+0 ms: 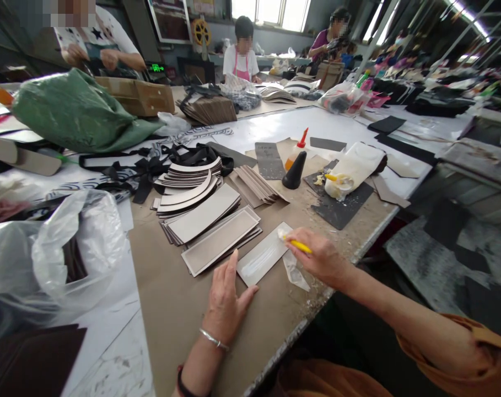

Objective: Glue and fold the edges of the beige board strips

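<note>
A pale rectangular strip [262, 258] lies flat on brown paper [179, 309] in front of me. My left hand [226, 298] rests flat and open on the paper, fingertips touching the strip's near end. My right hand [319, 255] is closed around a yellow-handled brush [299, 246], its tip on the strip's far end, with a bit of clear plastic [295, 273] under the palm. Stacks of similar grey strips [211, 229] lie just beyond.
A glue bottle with a red tip [299, 148], a black cone [295, 172] and a white bag of glue [351, 168] stand further out. A clear plastic bag [68, 248] sits left, a green bag [76, 110] behind. Other people work at the far end. The table edge [308, 322] runs right.
</note>
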Action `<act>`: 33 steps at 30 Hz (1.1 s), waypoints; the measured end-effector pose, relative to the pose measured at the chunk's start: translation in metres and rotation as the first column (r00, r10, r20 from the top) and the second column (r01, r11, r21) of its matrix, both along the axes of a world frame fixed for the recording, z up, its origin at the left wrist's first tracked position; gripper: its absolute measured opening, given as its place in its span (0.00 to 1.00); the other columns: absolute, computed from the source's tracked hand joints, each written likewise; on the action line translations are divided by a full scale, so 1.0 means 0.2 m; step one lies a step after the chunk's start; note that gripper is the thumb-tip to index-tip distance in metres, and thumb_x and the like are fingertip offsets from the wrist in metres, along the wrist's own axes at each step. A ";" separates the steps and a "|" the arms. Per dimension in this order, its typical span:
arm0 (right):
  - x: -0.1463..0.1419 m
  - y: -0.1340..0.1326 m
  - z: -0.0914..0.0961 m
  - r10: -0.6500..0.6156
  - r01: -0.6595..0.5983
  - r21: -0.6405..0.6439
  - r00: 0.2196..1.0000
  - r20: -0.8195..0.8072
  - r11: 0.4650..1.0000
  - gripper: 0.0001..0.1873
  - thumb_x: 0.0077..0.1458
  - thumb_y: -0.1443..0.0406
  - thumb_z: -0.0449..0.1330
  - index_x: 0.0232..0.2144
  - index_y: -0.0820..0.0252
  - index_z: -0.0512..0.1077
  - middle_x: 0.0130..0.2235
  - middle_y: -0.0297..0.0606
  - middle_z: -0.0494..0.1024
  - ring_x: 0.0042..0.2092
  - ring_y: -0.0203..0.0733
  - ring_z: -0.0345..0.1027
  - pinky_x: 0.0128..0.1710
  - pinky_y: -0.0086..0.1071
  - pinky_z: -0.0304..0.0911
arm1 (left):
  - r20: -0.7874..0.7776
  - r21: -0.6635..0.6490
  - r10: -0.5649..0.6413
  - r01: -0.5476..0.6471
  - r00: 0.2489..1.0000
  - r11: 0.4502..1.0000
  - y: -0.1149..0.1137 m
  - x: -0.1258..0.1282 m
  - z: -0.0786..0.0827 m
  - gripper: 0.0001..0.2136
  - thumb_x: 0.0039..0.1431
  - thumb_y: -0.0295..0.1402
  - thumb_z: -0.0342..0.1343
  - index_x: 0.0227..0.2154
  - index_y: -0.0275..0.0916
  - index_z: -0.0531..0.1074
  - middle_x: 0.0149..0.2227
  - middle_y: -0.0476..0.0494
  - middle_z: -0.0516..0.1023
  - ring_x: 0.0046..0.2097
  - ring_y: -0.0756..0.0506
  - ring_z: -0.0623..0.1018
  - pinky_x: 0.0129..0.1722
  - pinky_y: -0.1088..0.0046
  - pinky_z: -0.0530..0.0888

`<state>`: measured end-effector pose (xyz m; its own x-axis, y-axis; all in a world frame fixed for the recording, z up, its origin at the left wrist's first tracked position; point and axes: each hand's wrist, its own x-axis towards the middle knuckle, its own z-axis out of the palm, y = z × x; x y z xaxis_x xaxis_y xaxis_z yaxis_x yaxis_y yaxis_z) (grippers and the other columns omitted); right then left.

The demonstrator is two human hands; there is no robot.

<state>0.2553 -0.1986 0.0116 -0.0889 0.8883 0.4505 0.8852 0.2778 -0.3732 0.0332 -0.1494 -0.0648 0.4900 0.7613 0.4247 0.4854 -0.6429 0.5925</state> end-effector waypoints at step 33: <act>-0.24 -0.07 -0.02 -0.074 -0.005 -0.144 0.843 -0.533 0.990 0.08 0.57 0.60 0.55 0.31 0.58 0.71 0.32 0.37 0.74 0.34 0.41 0.69 0.37 0.34 0.67 | -0.052 -0.040 0.053 -0.055 0.997 0.998 -0.13 -0.09 0.06 0.40 0.51 0.33 0.60 0.62 0.42 0.42 0.47 0.37 0.70 0.48 0.40 0.71 0.49 0.57 0.70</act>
